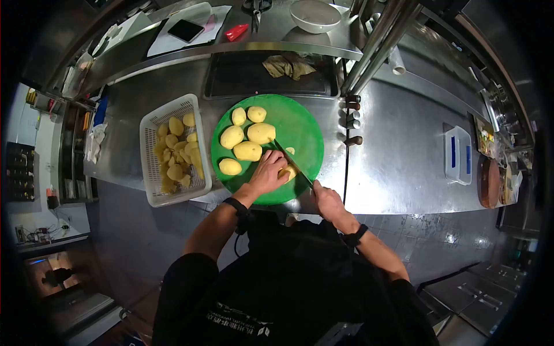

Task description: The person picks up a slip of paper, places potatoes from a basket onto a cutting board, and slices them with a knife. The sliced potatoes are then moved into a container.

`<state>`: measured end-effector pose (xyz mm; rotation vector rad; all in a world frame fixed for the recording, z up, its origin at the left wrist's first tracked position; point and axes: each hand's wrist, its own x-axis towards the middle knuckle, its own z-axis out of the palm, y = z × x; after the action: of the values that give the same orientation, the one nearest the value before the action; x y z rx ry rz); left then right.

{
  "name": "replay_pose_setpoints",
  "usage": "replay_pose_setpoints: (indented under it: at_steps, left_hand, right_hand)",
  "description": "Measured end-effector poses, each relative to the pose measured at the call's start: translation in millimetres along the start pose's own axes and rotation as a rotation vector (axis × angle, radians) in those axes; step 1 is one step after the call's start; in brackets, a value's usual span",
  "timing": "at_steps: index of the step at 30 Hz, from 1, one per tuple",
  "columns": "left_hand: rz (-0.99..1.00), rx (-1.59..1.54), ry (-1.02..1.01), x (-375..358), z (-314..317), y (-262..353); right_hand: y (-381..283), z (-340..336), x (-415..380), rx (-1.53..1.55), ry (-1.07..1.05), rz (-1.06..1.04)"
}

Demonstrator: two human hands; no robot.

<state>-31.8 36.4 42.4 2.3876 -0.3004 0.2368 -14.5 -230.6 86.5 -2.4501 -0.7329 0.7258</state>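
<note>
On the round green cutting board point(300, 124) my left hand point(270, 173) presses its curled fingers on a peeled potato point(290, 172), which the hand and blade partly hide. My right hand point(327, 200) is closed round the handle of a kitchen knife point(293, 164). The blade runs up and left, close beside the left fingertips, at the potato. A small pale slice point(290, 150) lies right of the blade. Several whole peeled potatoes point(247, 151) rest on the board's left half, nearest to my left hand.
A white plastic basket point(148, 124) with potatoes and slices stands left of the board. Behind the board is a dark tray point(231, 75) with a crumpled cloth point(287, 66). The shelf above holds a white bowl point(315, 16), scissors point(256, 14) and a phone point(186, 31). Knife handles point(353, 122) stick out at right.
</note>
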Motion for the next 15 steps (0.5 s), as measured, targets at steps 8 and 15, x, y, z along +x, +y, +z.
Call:
replay_pose_setpoints:
  at_steps: [8, 15]
  left_hand:
    - [0.026, 0.091, -0.008, -6.2, 1.2, 3.8]
    - [0.001, 0.089, -0.070, -4.8, -1.0, 1.6]
  right_hand:
    - [6.2, 6.3, 6.0, 0.032, 0.037, -0.044]
    - [-38.5, -53.2, -18.2, -0.045, -0.042, 0.016]
